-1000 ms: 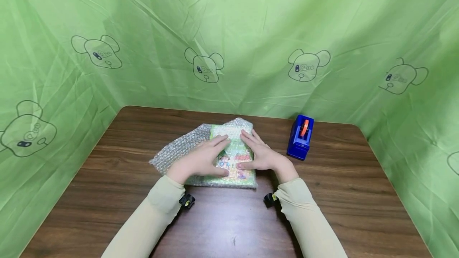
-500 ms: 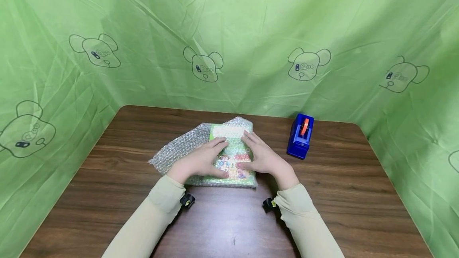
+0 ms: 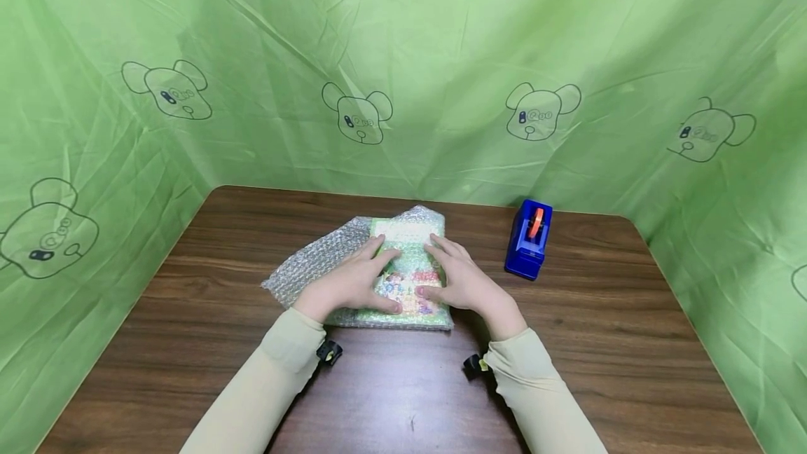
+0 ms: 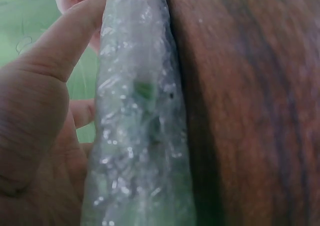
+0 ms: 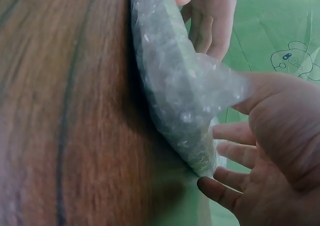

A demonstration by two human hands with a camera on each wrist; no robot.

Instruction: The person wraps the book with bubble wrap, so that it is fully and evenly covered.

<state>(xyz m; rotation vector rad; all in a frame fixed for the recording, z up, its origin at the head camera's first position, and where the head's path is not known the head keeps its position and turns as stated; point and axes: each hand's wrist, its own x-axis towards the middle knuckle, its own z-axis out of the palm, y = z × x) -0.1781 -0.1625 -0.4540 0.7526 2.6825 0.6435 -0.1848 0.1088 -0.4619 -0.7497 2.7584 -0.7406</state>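
Observation:
A flat, book-like item [image 3: 405,231] with a green cover and small colourful pictures lies on the table, covered by bubble wrap [image 3: 318,259]. The loose part of the wrap fans out to the left. My left hand [image 3: 349,282] rests on the left side of the package, fingers spread and thumb on its front part. On the right side lies my right hand [image 3: 465,281], fingers loosely extended and thumb over the pictures. In the left wrist view the wrapped edge [image 4: 140,60] looks thick and puffy. A flap of wrap [image 5: 220,85] sticks up beside the thumb in the right wrist view.
A blue tape dispenser [image 3: 527,247] with an orange wheel stands at the back right of the dark wooden table [image 3: 605,314]. Green cloth [image 3: 441,33] printed with bear faces hangs around the back and both sides.
My left hand's fingers have spread, with one fingertip shifting a little to the left and away over the wrap. My right hand and the package stay almost in place.

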